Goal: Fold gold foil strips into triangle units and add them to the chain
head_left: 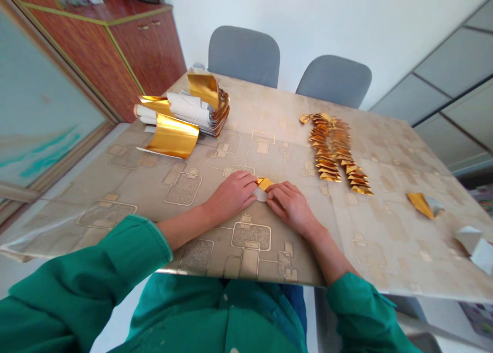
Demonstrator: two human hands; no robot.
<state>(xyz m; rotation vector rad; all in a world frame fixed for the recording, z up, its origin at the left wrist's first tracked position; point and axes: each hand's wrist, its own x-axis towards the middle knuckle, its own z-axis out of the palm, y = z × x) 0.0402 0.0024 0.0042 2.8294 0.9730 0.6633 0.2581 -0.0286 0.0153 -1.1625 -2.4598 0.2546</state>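
My left hand (231,196) and right hand (292,209) pinch the little gold foil paper (265,184) at lower centre; it's light, slippery and creases easily, so I hold its edges.

on the near edge of the table (246,137), the left hand (231,196) and the right hand (290,206) rest side by side, with a folded foil piece (265,184) between them, touching both. far left on the table lies a stack of foil-backed paper strips (181,116). to the far right of the hands, rows of folded pieces (335,147) run from far to near. further right lies a loose foil scrap (421,205), and nearer the right edge a paper scrap (473,247). two chairs (244,56) (334,80) stand beyond the far edge, side by side. a cabinet (148,50) stands beyond the table's far left corner.
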